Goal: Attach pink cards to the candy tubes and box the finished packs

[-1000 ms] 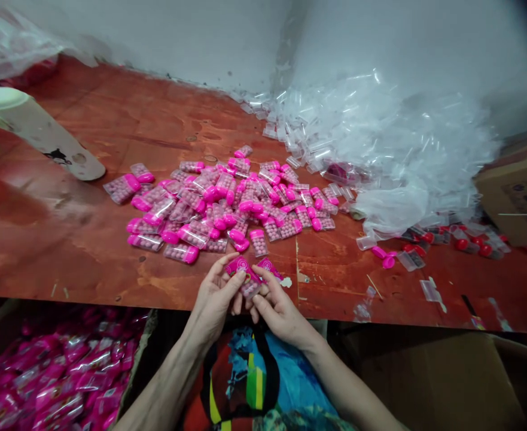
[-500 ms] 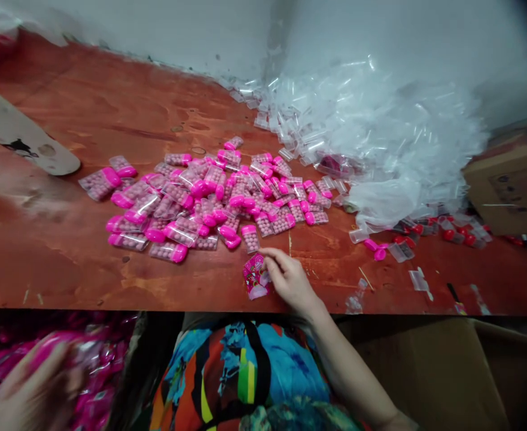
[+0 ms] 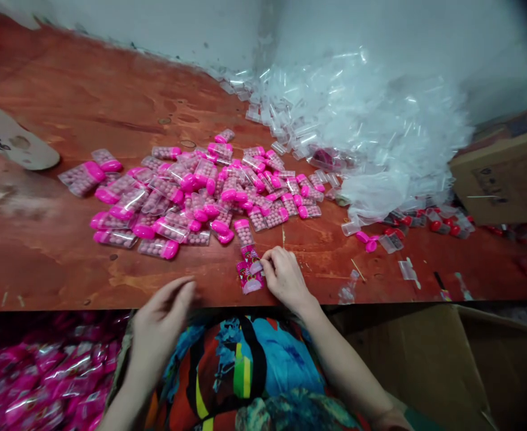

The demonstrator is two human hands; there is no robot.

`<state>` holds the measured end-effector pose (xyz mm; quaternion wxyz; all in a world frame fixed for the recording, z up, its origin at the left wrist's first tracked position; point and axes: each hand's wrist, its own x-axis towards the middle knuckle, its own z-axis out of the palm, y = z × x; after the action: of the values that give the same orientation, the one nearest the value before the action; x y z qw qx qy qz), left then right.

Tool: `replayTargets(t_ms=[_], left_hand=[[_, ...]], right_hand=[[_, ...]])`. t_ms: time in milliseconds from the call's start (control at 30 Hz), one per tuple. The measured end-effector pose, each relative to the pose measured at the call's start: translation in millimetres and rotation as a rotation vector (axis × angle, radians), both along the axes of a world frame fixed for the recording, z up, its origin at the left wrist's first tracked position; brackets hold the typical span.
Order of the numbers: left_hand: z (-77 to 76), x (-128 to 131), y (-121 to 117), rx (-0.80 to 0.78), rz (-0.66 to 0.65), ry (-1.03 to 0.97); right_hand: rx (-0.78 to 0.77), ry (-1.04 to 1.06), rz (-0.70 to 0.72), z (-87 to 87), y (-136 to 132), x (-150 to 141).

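Note:
My right hand (image 3: 285,276) rests on the table near its front edge. Its thumb and fingers are pinched at the side of small pink printed labels (image 3: 250,280), which overlap one another on the wood. Just beyond them lies a clear container of pink beads (image 3: 244,232) with a pink cap. Over the table's edge, left of the labels, is my left hand (image 3: 162,317), slightly blurred, its thumb and fingers apart and nothing seen in them. Past both hands spreads a pile of similar pink-capped containers (image 3: 177,203).
Clear plastic containers (image 3: 362,120) are heaped at the back right by a cardboard box (image 3: 505,173). Red-capped pieces (image 3: 447,224) and scraps lie at the right. A pale board (image 3: 21,143) is at far left. Below the table, shiny pink packets (image 3: 52,377) fill the lower left.
My left hand has come up and right from the pink packets, and the pink item in it is gone. My right hand has stayed by the labels; more of them show.

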<state>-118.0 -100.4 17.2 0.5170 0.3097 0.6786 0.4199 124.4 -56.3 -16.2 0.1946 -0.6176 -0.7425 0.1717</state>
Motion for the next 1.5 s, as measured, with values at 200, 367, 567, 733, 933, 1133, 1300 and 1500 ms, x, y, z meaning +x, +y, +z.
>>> replayTargets(t_ms=[200,367,567,733,933,1133,1300,1500], left_hand=[[-5.4,81,49,-0.01,-0.303,-0.295],[-21.8,78,46,-0.038,-0.289,-0.396],[-20.4,68,45,-0.107,-0.215,-0.484],[-19.0,55,48,-0.189,-0.235,-0.547],[-20.2,48,51,-0.202,-0.222,-0.493],[-25.4,48,51,-0.172,-0.192,-0.472],[-21.6,43,49,-0.17,-0.223,-0.536],[-15.3,32,54,-0.121,-0.072,-0.569]], right_hand=[[-0.029,0.344,-0.019,17.9,-8,-2],[-0.238,0.946,-0.193,4.7,-6,-18],[-0.196,0.895,-0.135,-4.1,-1,-38],[-0.149,0.637,-0.016,0.3,-1,-40],[-0.104,0.545,0.07,2.9,2,-41],[-0.062,0.589,0.056,-4.7,2,-50],[-0.046,0.553,0.159,-3.7,6,-48],[0.098,0.25,0.041,2.2,38,-40]])
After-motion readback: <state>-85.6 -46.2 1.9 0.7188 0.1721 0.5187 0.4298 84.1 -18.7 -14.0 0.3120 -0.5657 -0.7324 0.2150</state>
